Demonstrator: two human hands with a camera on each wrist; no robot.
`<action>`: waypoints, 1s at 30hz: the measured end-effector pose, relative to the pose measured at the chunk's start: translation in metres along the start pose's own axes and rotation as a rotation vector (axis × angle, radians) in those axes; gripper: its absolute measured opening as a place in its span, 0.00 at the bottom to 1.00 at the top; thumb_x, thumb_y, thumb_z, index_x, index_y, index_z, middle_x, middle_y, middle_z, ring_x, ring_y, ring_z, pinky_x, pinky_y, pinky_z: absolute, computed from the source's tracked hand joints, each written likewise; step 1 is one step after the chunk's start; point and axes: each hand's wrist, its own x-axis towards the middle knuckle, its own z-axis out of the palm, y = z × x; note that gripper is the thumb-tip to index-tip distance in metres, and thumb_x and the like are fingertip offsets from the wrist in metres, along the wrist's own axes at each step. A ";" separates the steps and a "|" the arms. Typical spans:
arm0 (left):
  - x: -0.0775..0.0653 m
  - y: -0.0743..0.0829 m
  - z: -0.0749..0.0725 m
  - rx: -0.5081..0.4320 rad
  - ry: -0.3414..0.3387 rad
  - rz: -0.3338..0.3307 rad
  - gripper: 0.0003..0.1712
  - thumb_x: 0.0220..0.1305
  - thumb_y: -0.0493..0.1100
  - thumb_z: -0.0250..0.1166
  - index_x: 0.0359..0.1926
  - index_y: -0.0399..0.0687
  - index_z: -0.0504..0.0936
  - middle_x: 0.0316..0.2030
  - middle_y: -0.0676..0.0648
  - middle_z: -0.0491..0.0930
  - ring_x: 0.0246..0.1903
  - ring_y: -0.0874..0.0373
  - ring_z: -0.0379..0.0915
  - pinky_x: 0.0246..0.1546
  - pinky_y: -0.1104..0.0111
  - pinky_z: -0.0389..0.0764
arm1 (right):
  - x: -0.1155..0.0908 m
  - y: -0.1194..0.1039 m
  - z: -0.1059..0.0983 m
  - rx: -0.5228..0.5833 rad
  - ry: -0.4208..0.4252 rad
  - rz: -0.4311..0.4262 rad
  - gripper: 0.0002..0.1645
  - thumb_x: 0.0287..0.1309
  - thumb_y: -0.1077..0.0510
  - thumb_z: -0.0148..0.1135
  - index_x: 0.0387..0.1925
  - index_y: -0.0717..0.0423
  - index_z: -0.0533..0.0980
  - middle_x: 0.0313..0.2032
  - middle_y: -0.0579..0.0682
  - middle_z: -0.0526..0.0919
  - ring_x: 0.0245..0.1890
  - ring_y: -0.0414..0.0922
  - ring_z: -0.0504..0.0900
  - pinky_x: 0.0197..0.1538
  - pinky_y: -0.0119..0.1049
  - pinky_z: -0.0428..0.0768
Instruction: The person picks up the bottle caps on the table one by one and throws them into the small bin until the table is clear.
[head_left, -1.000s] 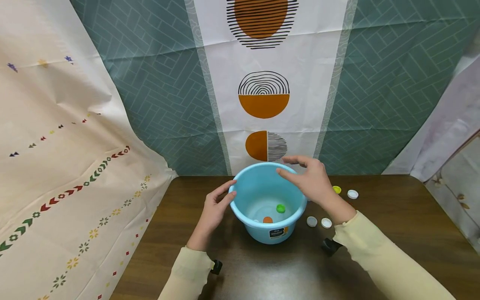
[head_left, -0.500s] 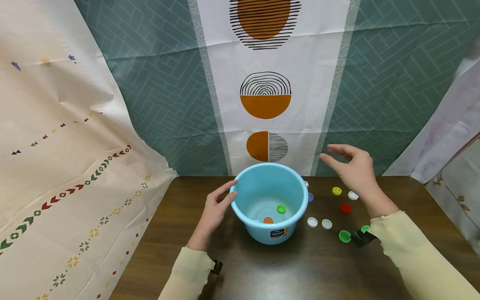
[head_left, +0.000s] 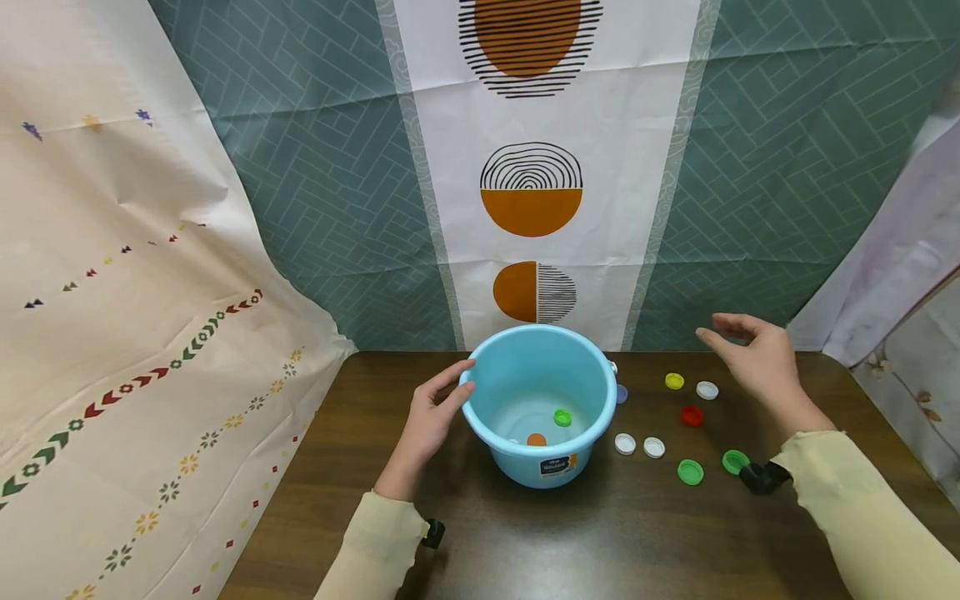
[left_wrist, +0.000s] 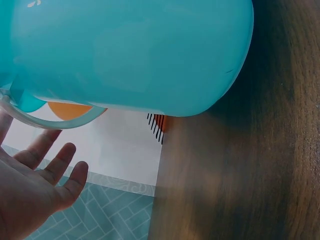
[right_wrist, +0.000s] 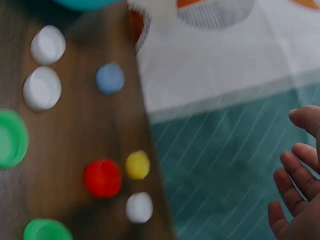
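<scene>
A light-blue plastic tub (head_left: 551, 452) stands upright on the table. Inside it lie a green bottle cap (head_left: 562, 417), an orange cap (head_left: 536, 439) and a partly hidden pale one. My left hand (head_left: 429, 419) rests its thumb and index finger on the tub's left rim; in the left wrist view the other fingers spread loosely beneath the rim. Nothing is in my right hand (head_left: 761, 358), raised above the table's right side with thumb and fingers apart. Nearest it are a white cap (head_left: 707, 390), a yellow cap (head_left: 674, 381) and a red cap (head_left: 692, 416).
Two white caps (head_left: 625, 444) lie right of the tub, with a blue cap (head_left: 622, 394) near its rim. Two green caps (head_left: 690, 472) are nearer the front. A patterned cloth (head_left: 405, 208) hangs behind the dark wooden table (head_left: 360, 450).
My right hand has moved right from over the tub, out past the loose caps, which are now uncovered. My left hand and the tub have stayed in place.
</scene>
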 end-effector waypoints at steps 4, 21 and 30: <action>0.001 -0.002 -0.001 0.009 -0.002 0.001 0.24 0.65 0.43 0.59 0.61 0.43 0.72 0.60 0.40 0.72 0.55 0.39 0.72 0.45 0.69 0.79 | 0.002 0.027 0.004 -0.044 -0.015 0.043 0.41 0.53 0.31 0.57 0.59 0.54 0.72 0.54 0.57 0.78 0.50 0.49 0.74 0.39 0.25 0.68; 0.001 -0.001 0.000 0.016 0.001 -0.005 0.23 0.65 0.43 0.59 0.61 0.44 0.73 0.60 0.41 0.72 0.54 0.38 0.74 0.45 0.68 0.80 | -0.003 0.098 0.023 -0.121 -0.172 0.099 0.47 0.51 0.30 0.58 0.57 0.63 0.70 0.52 0.66 0.77 0.52 0.61 0.73 0.48 0.56 0.71; 0.001 -0.002 -0.001 0.025 0.001 -0.012 0.23 0.66 0.44 0.59 0.61 0.45 0.72 0.61 0.42 0.72 0.54 0.39 0.74 0.46 0.66 0.80 | -0.002 0.102 0.034 -0.147 -0.323 0.093 0.54 0.48 0.28 0.59 0.62 0.66 0.65 0.54 0.68 0.74 0.52 0.62 0.72 0.48 0.57 0.72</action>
